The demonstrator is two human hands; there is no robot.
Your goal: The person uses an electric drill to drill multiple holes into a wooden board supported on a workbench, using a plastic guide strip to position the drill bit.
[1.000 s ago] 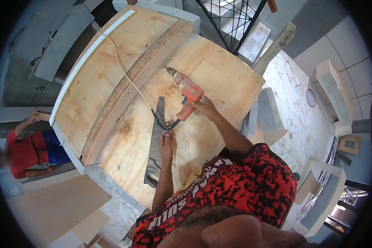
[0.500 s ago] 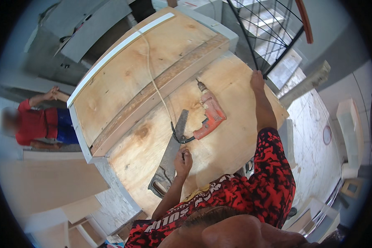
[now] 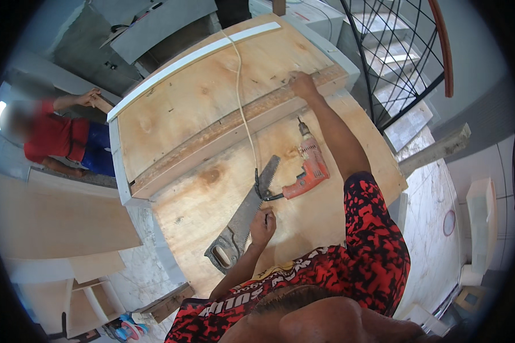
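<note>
My left hand (image 3: pixel 263 227) is closed low over the plywood sheet (image 3: pixel 194 208). Something small and dark shows at its fingers, too small to name. Beside it lies a handsaw (image 3: pixel 242 214), its blade slanting up to the right. A red power drill (image 3: pixel 313 166) rests on its side right of the saw, bit pointing away from me. Its cord (image 3: pixel 243 108) runs across the wood toward the far edge. My right hand (image 3: pixel 304 86) lies at the right part of the raised wooden rail (image 3: pixel 229 128), its fingers reaching onto the top, with nothing seen in them.
At the far left a person in a red shirt (image 3: pixel 60 134) stands with one hand near the panel's corner. A black metal railing (image 3: pixel 403 63) rises by stairs at the upper right. Plywood panels (image 3: pixel 68 217) stand at the left, and a plank (image 3: pixel 435 151) juts out at the right.
My right hand has left the plywood's right edge and moved up and left to the rail. My left hand stays beside the saw. The view has shifted slightly.
</note>
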